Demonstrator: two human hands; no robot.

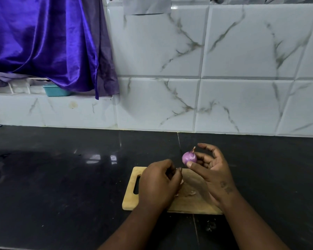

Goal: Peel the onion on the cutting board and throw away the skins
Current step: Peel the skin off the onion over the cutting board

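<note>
Above the board's (188,204) far edge, the onion (189,157) is pinched in the right hand (212,170), stem up; the left hand (158,184), just beside and lower, is curled, contents hidden.

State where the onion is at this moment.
In the head view the onion is held in the fingertips of the right hand, lifted above the far edge of the cutting board, right of the left hand.
</note>
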